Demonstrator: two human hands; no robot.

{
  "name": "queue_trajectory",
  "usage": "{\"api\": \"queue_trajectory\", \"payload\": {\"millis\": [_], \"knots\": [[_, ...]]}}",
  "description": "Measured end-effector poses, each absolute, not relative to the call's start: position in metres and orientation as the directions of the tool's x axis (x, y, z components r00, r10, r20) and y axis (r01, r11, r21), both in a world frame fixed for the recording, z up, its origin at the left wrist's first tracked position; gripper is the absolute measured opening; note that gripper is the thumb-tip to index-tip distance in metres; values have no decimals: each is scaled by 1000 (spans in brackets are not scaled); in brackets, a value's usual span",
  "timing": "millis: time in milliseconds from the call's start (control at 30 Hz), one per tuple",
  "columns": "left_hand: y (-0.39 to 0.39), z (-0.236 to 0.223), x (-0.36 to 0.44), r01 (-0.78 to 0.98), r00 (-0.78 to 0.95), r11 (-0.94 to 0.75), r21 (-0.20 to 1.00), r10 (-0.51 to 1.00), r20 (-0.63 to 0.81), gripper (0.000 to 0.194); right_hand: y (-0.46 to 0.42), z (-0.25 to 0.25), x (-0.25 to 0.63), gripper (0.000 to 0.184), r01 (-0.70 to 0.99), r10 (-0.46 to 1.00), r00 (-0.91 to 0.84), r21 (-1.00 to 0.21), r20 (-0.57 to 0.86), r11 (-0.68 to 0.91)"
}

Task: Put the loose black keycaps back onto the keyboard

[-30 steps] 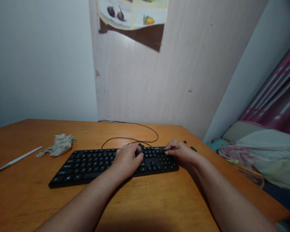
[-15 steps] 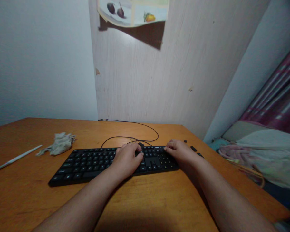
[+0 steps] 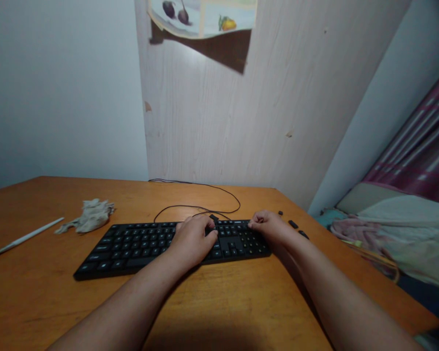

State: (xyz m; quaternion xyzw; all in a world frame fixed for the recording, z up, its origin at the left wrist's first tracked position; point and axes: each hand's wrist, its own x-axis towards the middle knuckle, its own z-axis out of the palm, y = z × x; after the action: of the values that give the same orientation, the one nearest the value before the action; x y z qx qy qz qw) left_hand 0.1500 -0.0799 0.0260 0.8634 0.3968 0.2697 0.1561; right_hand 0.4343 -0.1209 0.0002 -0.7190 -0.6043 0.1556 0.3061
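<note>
A black keyboard (image 3: 146, 246) lies slightly slanted on the wooden desk. My left hand (image 3: 193, 239) lies across its middle, fingers curled over towards the far edge and thumb bent inward on the keys. At the keyboard's far right corner, my right hand (image 3: 265, 224) has thumb and fingers pinched together. Whatever may be between those fingertips is hidden. Small pale dots show on the number pad area (image 3: 249, 242). Several small black pieces that look like keycaps (image 3: 293, 224) lie on the desk right of my right hand.
Behind the keyboard a thin black cable (image 3: 237, 199) loops over the desk (image 3: 219, 302). A crumpled greyish cloth (image 3: 93, 216) and a white pointed stick (image 3: 27, 237) lie at left. A wall stands behind the desk; bedding (image 3: 388, 229) is beyond its right edge.
The view has shifted very slightly. Both hands stay in nearly the same place on the keyboard, with the right fingers still pinched.
</note>
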Motion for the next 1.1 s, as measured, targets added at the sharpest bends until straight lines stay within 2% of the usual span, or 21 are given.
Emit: {"api": "queue_trajectory", "payload": {"millis": [267,667,767,933,1100], "knots": [[-80,26,150,605,536,-629,489,775,333,12,-122,-2,431,8,612,959,278,-780,54,-134],[-79,25,150,605,542,-639,475,768,343,11,-133,12,427,10,605,943,312,-789,114,-105],[-79,24,150,611,545,-645,460,764,346,11,-139,23,424,14,692,962,248,-716,113,-95],[-83,27,149,632,548,-649,423,761,348,11,-146,34,418,26,894,986,159,-429,41,-126],[-87,32,148,639,557,-643,423,766,322,11,-148,35,418,25,900,982,168,-420,89,-116]]}}
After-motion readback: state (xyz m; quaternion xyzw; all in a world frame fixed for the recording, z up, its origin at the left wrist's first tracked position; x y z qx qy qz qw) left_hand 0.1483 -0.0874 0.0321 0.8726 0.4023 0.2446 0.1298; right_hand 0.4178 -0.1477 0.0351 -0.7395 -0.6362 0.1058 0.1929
